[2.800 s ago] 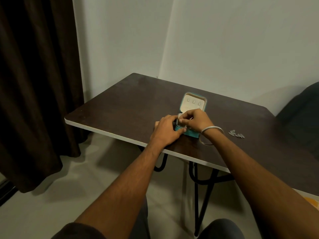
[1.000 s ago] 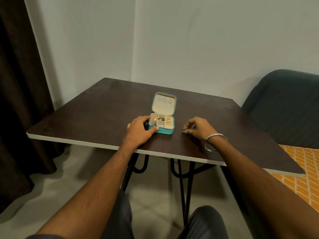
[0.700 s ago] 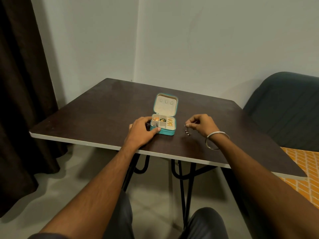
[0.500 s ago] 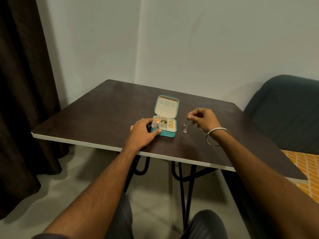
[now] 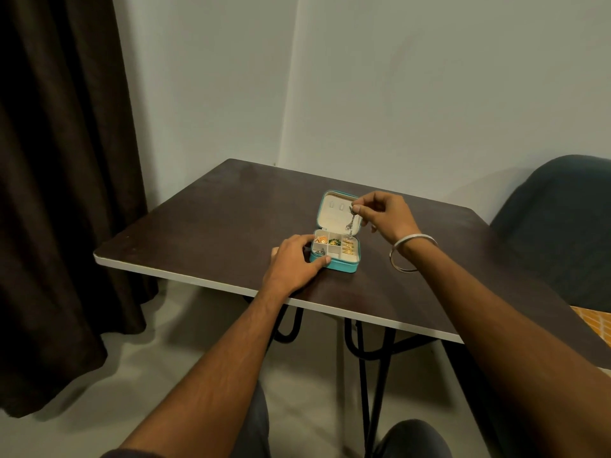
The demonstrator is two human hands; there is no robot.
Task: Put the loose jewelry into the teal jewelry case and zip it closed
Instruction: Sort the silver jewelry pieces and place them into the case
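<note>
The teal jewelry case (image 5: 344,266) lies open on the dark table (image 5: 215,226), its cream lid standing up at the back. Its compartments hold gold and green pieces. My left hand (image 5: 294,264) grips the case's front left corner, thumb against the front wall. My right hand (image 5: 383,211) hovers above the case's right side and pinches a small silver jewelry piece (image 5: 350,223), which dangles just over the back right compartment in front of the lid.
A dark curtain (image 5: 66,160) hangs at the left. A dark upholstered chair (image 5: 558,219) stands to the right of the table. The table's white front edge (image 5: 198,279) runs close to my arms. A silver bangle (image 5: 411,252) circles my right wrist.
My right hand picked the silver piece off the table to the right of the case, lifted it and carried it left above the case. My left hand stayed on the case.
</note>
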